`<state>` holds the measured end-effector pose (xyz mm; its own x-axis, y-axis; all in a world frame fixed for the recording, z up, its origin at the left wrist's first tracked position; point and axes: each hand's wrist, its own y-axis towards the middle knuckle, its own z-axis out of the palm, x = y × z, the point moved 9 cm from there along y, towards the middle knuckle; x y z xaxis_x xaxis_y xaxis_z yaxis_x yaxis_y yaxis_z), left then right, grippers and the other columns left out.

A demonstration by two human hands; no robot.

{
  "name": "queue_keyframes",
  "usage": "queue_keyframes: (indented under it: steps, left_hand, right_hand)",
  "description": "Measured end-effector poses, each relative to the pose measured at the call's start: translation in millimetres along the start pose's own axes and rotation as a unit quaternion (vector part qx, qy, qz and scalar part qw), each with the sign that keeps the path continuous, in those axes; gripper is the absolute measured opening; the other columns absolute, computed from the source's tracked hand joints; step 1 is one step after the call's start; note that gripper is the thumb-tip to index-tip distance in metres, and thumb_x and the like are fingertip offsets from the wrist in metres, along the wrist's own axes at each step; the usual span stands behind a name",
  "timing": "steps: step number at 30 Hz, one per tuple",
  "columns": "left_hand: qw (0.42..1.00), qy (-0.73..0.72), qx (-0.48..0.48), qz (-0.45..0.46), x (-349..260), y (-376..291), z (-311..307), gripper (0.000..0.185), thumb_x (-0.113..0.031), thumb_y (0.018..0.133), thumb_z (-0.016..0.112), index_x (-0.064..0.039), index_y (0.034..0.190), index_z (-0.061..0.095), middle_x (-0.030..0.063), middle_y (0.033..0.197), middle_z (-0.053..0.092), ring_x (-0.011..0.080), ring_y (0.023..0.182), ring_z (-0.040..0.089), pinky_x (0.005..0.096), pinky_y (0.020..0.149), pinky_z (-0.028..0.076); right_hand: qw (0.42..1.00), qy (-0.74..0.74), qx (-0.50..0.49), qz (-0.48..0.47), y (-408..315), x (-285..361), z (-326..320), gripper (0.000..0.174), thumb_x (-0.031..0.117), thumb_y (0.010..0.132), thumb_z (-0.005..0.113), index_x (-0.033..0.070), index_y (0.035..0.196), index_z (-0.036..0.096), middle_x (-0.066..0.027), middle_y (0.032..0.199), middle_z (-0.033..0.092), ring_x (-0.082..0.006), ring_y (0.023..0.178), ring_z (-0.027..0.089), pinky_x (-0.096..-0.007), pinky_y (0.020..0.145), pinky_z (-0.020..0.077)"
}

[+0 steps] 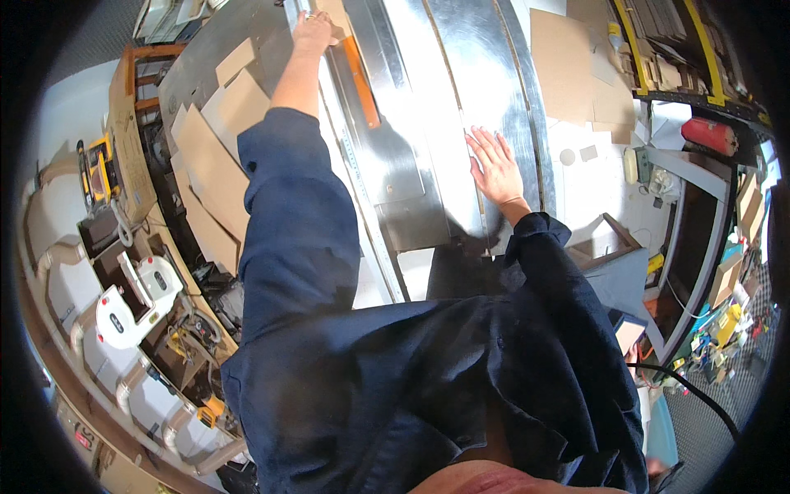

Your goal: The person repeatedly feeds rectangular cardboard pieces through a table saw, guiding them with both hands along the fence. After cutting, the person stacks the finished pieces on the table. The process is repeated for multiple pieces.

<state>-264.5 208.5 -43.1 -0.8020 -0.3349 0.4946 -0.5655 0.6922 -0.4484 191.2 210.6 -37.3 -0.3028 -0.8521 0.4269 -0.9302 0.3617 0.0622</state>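
My left hand (315, 32) reaches to the far end of a long metal rip fence (364, 207) on a table saw's metal top (413, 170). It lies over the fence beside a strip of tan board (336, 17), with the thumb towards that strip. Its fingers are partly hidden, so I cannot tell how firmly they grip. Just right of the fence lies a long orange push stick or strip (363, 83). My right hand (495, 170) rests palm down on the bright metal surface, fingers slightly spread, with nothing in it. A dark slot runs beneath it.
Loose tan panels (213, 145) are piled left of the fence. Further left stand a white machine (139, 302) and dust-collection pipes (77, 333). At the right are leaning boards (561, 65), a grey frame (710, 247) and a red cylinder (708, 136). A black cable (691, 386) curves beside me.
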Motion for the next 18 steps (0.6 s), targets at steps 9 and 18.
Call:
queue_keyframes:
  steps: [9,18]
  left_hand:
    - [0.996,-0.075,-0.026,-0.038,21,58,3,0.101,-0.082,0.081,0.044,-0.003,0.144,0.045,0.0105,0.153,0.039,0.0236,0.145,0.03,0.05,0.12,0.022]
    - [0.974,-0.151,-0.151,-0.075,-10,90,-19,0.118,-0.092,0.075,0.035,0.005,0.141,0.046,0.0219,0.155,0.032,0.0326,0.147,0.024,0.0514,0.119,0.016]
  right_hand:
    - [1.0,-0.001,0.008,0.014,0,-2,1,0.05,0.022,0.091,0.058,0.012,0.14,0.05,-0.0059,0.144,0.05,-0.0196,0.139,0.04,-0.0405,0.12,0.0225]
    - [0.999,0.023,0.027,0.019,1,-4,2,0.055,0.017,0.089,0.062,0.012,0.141,0.048,-0.0049,0.15,0.044,-0.0201,0.14,0.038,-0.0405,0.121,0.0226]
